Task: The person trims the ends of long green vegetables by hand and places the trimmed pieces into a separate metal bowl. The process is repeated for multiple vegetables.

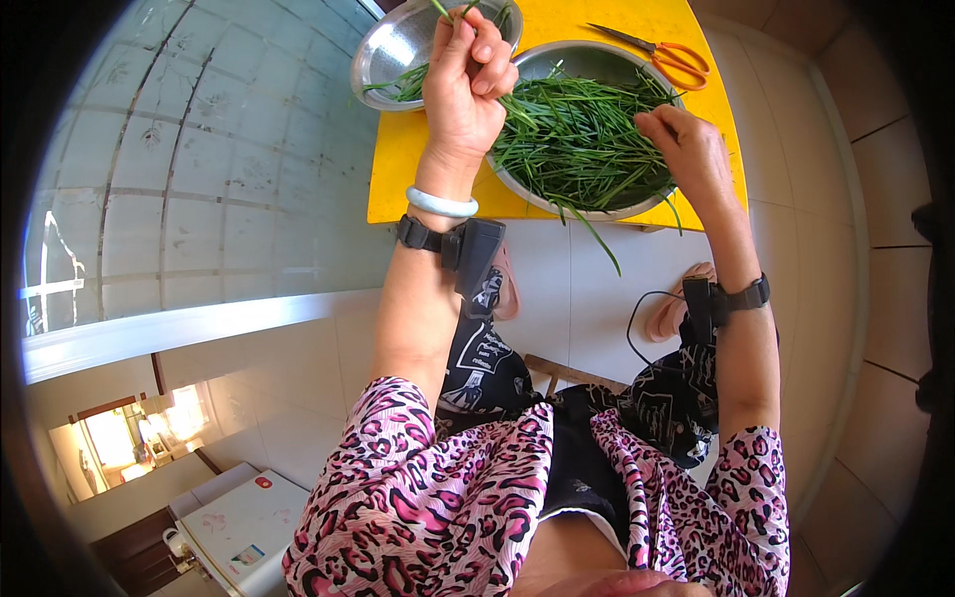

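Long thin green chives (589,142) fill a wide metal bowl (530,198) on the yellow table. My left hand (466,82), raised over the gap between this bowl and a perforated metal colander (388,46), grips a few chive stalks whose ends poke up past the fingers. More chives (406,86) lie in the colander, partly hidden behind that hand. At the bowl's right side is my right hand (690,149), its thumb and fingers drawn together over the heap. Whether a stalk is pinched there is too unclear to tell. Some stalks hang over the bowl's near rim.
Orange-handled scissors (675,66) lie on the yellow table (395,172) beyond the bowl. A frosted glass panel (224,164) stands to the left. Below are my knees, pink shoes (507,287) and a wooden stool edge (574,371). A white appliance (242,530) is at lower left.
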The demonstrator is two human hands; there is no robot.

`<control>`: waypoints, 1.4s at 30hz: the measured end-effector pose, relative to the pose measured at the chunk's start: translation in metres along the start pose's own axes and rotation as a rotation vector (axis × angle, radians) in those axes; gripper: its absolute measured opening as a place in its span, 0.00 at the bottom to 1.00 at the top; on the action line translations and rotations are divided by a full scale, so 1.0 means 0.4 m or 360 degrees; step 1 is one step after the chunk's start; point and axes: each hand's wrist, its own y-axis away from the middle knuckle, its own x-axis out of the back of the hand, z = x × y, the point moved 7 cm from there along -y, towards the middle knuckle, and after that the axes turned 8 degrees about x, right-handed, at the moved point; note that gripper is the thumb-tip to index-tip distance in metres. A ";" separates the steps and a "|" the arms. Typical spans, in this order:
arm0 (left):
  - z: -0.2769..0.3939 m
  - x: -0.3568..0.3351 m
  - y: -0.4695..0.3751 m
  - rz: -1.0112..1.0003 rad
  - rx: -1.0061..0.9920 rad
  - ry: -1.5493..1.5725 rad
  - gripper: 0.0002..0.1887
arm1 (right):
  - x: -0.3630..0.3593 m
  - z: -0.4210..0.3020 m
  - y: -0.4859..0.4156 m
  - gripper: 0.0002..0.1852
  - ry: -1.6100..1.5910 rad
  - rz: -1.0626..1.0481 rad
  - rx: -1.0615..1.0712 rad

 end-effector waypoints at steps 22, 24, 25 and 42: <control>-0.102 -0.020 0.012 0.0176 0.0413 -0.1009 0.12 | -0.013 -0.081 0.000 0.03 0.0178 -0.0102 0.0488; -0.129 -0.024 0.009 0.0123 0.0368 -0.1166 0.13 | -0.005 -0.075 -0.010 0.03 0.0081 -0.0115 0.0399; -0.148 -0.024 0.010 0.0137 0.0384 -0.1289 0.14 | -0.003 -0.076 -0.014 0.03 -0.0026 -0.0110 0.0386; -0.144 0.039 0.004 0.0172 0.0381 -0.2075 0.12 | -0.077 -0.011 -0.001 0.07 0.0096 -0.0266 0.0255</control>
